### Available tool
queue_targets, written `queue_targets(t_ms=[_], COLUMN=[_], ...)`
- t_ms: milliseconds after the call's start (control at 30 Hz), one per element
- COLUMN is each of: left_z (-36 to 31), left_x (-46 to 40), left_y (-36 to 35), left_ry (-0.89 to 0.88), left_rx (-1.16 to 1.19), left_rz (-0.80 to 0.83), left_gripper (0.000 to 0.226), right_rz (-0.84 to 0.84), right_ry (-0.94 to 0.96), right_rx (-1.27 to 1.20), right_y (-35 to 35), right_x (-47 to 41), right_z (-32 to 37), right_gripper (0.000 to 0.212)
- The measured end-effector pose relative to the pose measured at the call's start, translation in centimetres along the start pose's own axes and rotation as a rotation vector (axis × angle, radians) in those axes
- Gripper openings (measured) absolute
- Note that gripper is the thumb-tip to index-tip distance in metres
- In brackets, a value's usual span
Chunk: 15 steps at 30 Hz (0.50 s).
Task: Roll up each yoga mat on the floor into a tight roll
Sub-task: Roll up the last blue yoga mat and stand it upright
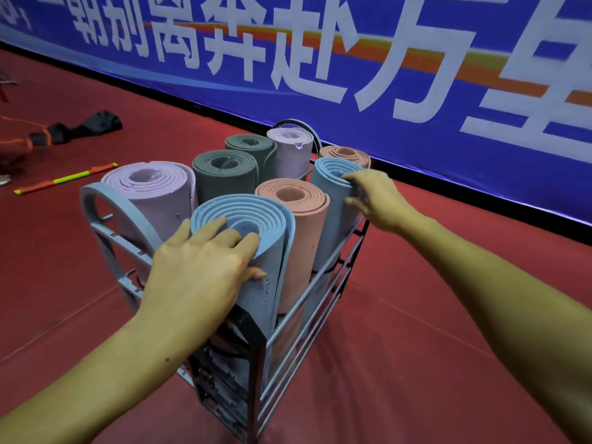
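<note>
Fingers [224, 238] of both hands grip blue rolls [272, 251] (racked upright); red floor [416, 347], blue banner [416, 139] behind.

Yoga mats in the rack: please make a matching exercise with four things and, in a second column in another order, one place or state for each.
Things
1. near blue mat
2. far blue mat
3. big lilac mat
4. yellow-and-orange stick

Places or states
A. lying on the red floor
B. gripped by the left hand
C. standing at the rack's left end
D. gripped by the right hand

Pairs: 1-B, 2-D, 3-C, 4-A
</note>
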State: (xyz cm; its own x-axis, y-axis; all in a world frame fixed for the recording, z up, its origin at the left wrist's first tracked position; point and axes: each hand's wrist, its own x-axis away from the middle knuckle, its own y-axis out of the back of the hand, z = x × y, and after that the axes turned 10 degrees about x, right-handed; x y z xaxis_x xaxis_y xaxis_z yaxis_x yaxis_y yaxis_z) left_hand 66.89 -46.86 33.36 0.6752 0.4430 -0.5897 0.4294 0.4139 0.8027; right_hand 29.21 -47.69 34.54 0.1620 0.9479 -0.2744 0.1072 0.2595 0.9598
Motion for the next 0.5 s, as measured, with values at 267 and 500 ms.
queue_targets(t_ms=[267,500], left_z=[-0.5,-3.3], left_x=[-0.1,-4.6], left_y=[-0.2,2.3], left_ry=[-0.016,0.081], left_rx=[-0.038,0.042], left_rz=[0.163,0.116], left_gripper=[0.047,0.083], right_rz=[-0.224,-0.041], right_ry=[0.092,0.111], right_rx=[0.07,-0.215], right_y=[0.0,-1.7], right_x=[-1.1,0.4], right_z=[2.3,3.2], right_gripper=[0.039,0.082])
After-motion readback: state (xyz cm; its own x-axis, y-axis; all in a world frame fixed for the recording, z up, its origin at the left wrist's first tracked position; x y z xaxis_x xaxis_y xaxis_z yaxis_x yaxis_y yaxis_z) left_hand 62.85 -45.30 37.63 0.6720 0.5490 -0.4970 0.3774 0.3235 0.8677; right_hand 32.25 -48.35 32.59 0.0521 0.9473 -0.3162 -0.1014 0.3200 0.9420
